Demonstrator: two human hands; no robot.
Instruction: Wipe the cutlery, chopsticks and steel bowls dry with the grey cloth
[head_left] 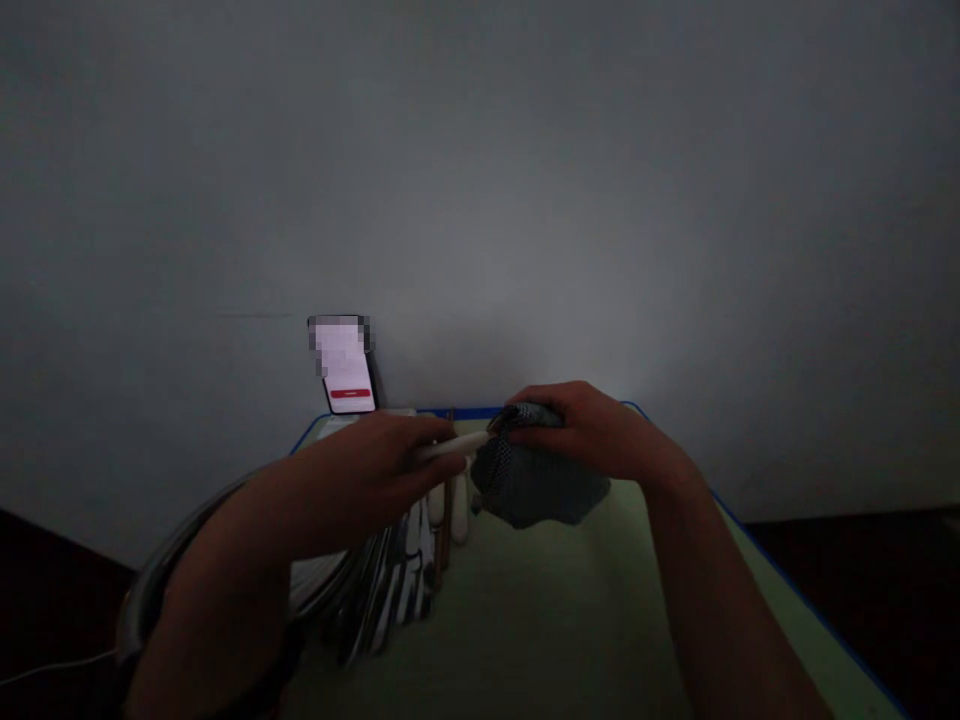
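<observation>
Evidently both hands are occupied above the far middle part of a pale green bench [555,620] edged with a blue border [810,597]. The left hand [382,452] is closed narrow, thumb and fingers pinching a slim, smooth, white handle-like piece [461,444] that points right and slightly upward. The right hand [592,430] grips a bunched grey-green cloth with a dark checked strip [540,490], its fingers curled over the far edge while the loose part hangs toward the near side. The white piece's right end meets the cloth's left fold; whether it is tucked inside cannot be told.

Beneath and just to the near side of the left hand lies a crowded row of shiny metal cutlery [386,605], its pieces slanting toward the near left. At its right edge are a thin brown stick [448,520] and a white rounded handle [460,510], side by side, left of the cloth. A large grey curved rim [142,590] shows around the left forearm, mostly hidden by it. At the far left, a black phone with a lit screen [346,365] leans against the plain grey wall [487,200]. A thin white cable [60,665] runs at the near left.
</observation>
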